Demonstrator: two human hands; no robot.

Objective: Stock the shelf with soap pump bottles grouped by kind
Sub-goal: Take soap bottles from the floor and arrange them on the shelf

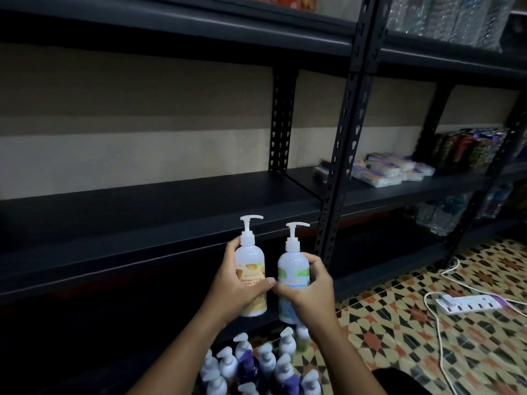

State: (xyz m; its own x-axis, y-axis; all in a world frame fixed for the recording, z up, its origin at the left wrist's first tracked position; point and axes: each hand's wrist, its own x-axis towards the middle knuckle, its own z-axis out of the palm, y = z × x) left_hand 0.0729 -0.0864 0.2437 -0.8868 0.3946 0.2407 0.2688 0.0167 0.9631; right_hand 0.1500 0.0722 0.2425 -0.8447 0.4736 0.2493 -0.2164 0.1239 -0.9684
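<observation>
Each grip wrapped one bottle: left hand (235, 283) held the white orange-label plastic pump bottle (252, 269), right hand (309, 292) the white green-label plastic pump bottle (293, 276). The black metal shelf (171, 212) mid-frame looked bare; many white pump bottles (256, 366) waited at bottom.

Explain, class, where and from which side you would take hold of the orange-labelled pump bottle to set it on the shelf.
Grip the orange-labelled bottle round its straight body, at the label, coming from its left side as the left hand does. The body is wide and upright; the thin pump head would likely give or tilt. The right hand holds the green-labelled bottle likewise, from the right.
</observation>
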